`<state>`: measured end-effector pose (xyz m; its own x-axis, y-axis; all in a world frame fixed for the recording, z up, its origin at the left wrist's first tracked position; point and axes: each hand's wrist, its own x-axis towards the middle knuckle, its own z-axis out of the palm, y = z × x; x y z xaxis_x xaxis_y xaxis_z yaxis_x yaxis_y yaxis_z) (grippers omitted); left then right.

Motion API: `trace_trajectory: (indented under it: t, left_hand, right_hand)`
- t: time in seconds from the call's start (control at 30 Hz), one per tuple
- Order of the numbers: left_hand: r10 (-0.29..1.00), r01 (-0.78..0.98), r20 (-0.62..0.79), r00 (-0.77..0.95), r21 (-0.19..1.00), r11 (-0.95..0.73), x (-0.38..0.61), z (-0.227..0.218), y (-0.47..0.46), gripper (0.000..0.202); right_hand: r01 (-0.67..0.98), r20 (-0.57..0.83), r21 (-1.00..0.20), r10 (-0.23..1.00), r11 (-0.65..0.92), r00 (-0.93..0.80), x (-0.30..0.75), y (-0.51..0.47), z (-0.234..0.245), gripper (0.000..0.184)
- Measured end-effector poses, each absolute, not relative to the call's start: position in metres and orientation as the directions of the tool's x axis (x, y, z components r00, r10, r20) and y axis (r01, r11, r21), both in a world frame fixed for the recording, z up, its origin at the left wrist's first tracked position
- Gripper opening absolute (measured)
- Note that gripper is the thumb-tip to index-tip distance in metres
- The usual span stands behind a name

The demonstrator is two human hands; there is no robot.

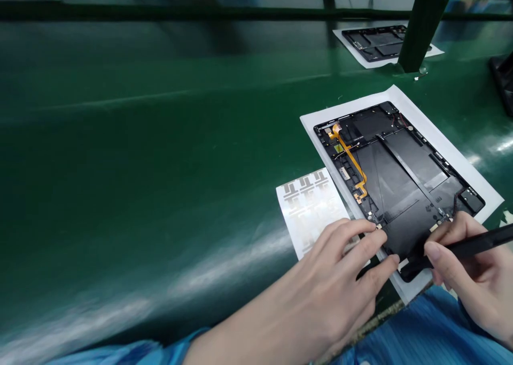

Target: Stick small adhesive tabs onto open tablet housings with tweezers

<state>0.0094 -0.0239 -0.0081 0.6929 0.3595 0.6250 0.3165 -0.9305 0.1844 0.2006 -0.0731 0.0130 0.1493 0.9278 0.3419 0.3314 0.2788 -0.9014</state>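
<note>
Your left hand point(340, 279) reaches in with fingers bent and somewhat spread, their tips at the near-left edge of an opened black tablet shell point(404, 178); whether they pinch anything small there cannot be told. Your right hand point(473, 274) closes around a slim black tool point(487, 242), thumb against fingers, at the shell's near-right end, the tool's tip lost against the dark corner. The shell lies just beyond both hands, its near corner between them and the rest stretching away in front, an orange ribbon cable point(352, 159) running along its left side. Beneath it, a white sheet point(436, 141) shows around the edges. Just left of the shell, beyond your left hand, lies a sheet of silvery stickers point(316, 210). Blue clothing point(425, 327) shows below your hands. The green tabletop point(160, 151) spreads well to the left, and farther off a second black shell point(372, 41) sits partly behind a green post point(425, 28).
</note>
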Motion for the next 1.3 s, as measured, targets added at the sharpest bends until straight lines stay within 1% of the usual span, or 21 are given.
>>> trace_trajectory:
  t: [0.07, 0.13, 0.27, 0.4, 0.47, 0.53, 0.63, 0.73, 0.87, 1.0, 1.07, 1.17, 1.3]
  left_hand:
    - [0.347, 0.326, 0.620, 0.704, 0.152, -0.933, 0.010, -0.007, -0.024, 0.018]
    - [0.343, 0.325, 0.619, 0.707, 0.147, -0.934, 0.010, -0.006, -0.025, 0.018]
    - [0.351, 0.316, 0.630, 0.693, 0.171, -0.933, 0.011, -0.005, -0.025, 0.029]
    - [0.341, 0.308, 0.602, 0.722, 0.162, -0.937, 0.011, -0.006, -0.026, 0.030]
    - [0.345, 0.311, 0.599, 0.722, 0.164, -0.936, 0.011, -0.007, -0.025, 0.030]
    - [0.345, 0.310, 0.603, 0.720, 0.166, -0.936, 0.011, -0.007, -0.025, 0.030]
    - [0.332, 0.305, 0.618, 0.712, 0.154, -0.940, 0.012, -0.005, -0.024, 0.031]
    - [0.331, 0.309, 0.614, 0.717, 0.147, -0.940, 0.013, -0.003, -0.024, 0.030]
    - [0.339, 0.309, 0.611, 0.715, 0.159, -0.938, 0.011, -0.003, -0.024, 0.031]
    - [0.335, 0.304, 0.599, 0.727, 0.157, -0.940, 0.010, -0.005, -0.024, 0.029]
    - [0.307, 0.280, 0.625, 0.718, 0.145, -0.949, 0.009, -0.005, -0.023, 0.029]
    - [0.239, 0.228, 0.656, 0.716, 0.103, -0.968, 0.009, -0.005, -0.021, 0.032]
    - [0.237, 0.239, 0.642, 0.729, 0.087, -0.967, 0.008, -0.002, -0.022, 0.032]
  right_hand:
    - [0.341, 0.348, -0.897, 0.926, 0.282, 0.150, 0.201, -0.073, 0.013, 0.026]
    - [0.355, 0.361, -0.888, 0.920, 0.291, 0.151, 0.200, -0.073, 0.013, 0.026]
    - [0.368, 0.430, -0.854, 0.897, 0.368, 0.102, 0.201, -0.074, 0.009, 0.023]
    - [0.441, 0.539, -0.776, 0.837, 0.451, 0.091, 0.205, -0.077, 0.000, 0.020]
    - [0.479, 0.594, -0.719, 0.803, 0.503, 0.047, 0.209, -0.079, -0.005, 0.019]
    - [0.481, 0.615, -0.692, 0.789, 0.537, 0.004, 0.211, -0.080, -0.007, 0.020]
    - [0.497, 0.606, -0.679, 0.795, 0.541, -0.037, 0.213, -0.079, -0.006, 0.021]
    - [0.510, 0.596, -0.671, 0.801, 0.538, -0.062, 0.215, -0.077, -0.004, 0.018]
    - [0.468, 0.577, -0.696, 0.812, 0.544, -0.087, 0.217, -0.077, -0.004, 0.017]
    - [0.443, 0.541, -0.733, 0.837, 0.516, -0.081, 0.217, -0.078, -0.003, 0.018]
    - [0.397, 0.512, -0.759, 0.850, 0.516, -0.125, 0.219, -0.076, 0.001, 0.014]
    - [0.317, 0.434, -0.823, 0.882, 0.471, -0.182, 0.227, -0.070, 0.012, 0.006]
    - [0.343, 0.354, -0.831, 0.892, 0.437, -0.281, 0.236, -0.064, 0.021, 0.005]
